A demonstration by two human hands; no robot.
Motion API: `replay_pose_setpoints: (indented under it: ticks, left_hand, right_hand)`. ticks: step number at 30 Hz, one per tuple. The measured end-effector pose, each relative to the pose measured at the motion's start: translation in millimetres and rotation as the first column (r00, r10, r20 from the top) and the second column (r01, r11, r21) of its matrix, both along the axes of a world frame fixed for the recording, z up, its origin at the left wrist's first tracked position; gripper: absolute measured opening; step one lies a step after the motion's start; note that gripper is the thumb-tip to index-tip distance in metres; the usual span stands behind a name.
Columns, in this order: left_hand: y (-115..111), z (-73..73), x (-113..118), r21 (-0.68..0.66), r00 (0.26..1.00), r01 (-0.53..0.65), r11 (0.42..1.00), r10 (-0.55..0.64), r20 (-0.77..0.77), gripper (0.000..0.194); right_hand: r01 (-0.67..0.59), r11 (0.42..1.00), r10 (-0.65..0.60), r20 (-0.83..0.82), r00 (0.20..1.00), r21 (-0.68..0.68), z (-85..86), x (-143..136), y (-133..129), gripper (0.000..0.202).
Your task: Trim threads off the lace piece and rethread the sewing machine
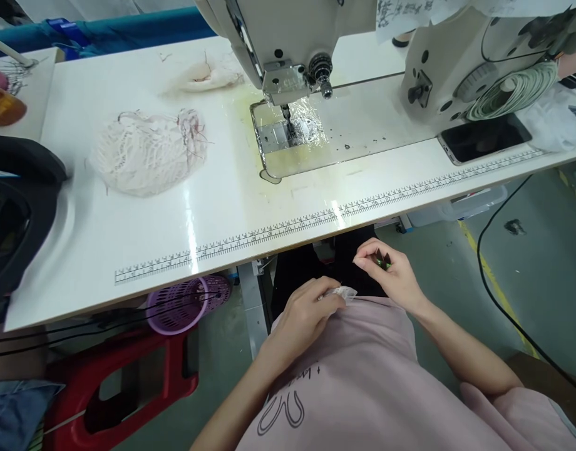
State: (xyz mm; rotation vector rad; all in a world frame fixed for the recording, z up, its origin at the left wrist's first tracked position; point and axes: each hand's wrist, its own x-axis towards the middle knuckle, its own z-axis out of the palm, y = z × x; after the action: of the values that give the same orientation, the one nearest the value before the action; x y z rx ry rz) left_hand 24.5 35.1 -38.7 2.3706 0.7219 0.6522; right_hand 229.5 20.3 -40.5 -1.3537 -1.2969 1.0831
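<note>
We see the left hand (307, 313) pinching a small scrap of white fabric (343, 292) in the lap, below the edge of the surface (222, 213). The scrap looks pale, thin and crumpled. The right hand (391, 272) is closed on small dark snips (380, 258), just beside the scrap.

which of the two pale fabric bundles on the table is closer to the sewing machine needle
The smaller pale bundle at the table's far edge, just left of the sewing machine head. The larger netted bundle lies farther left, nearer the front edge.
</note>
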Motion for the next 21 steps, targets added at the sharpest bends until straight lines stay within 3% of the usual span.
replay_pose_setpoints:
  ticks: [4,7,17,21]
  left_hand:
    - [-0.4,-1.4,0.9,0.194,0.996,-0.032,0.981,0.048,-0.077,0.027]
    - [0.5,0.3,1.6,0.239,0.994,-0.022,0.971,0.048,-0.102,0.024]
    - [0.7,6.3,3.8,0.194,0.993,-0.057,0.979,0.075,-0.089,0.022]
    - [2.3,4.9,4.3,0.192,0.995,-0.066,0.979,0.08,-0.065,0.021]
  right_hand:
    - [-0.172,0.973,0.178,0.026,0.984,-0.152,0.5,1.1,-3.2,0.015]
    - [-0.231,0.954,0.238,0.013,0.971,-0.194,-1.2,-4.7,-5.9,0.014]
    - [-0.076,0.985,0.075,-0.009,0.997,-0.154,-1.7,-15.1,-13.6,0.008]
    - [-0.09,0.982,0.08,-0.062,0.995,-0.164,-1.7,-14.3,-12.3,0.01]
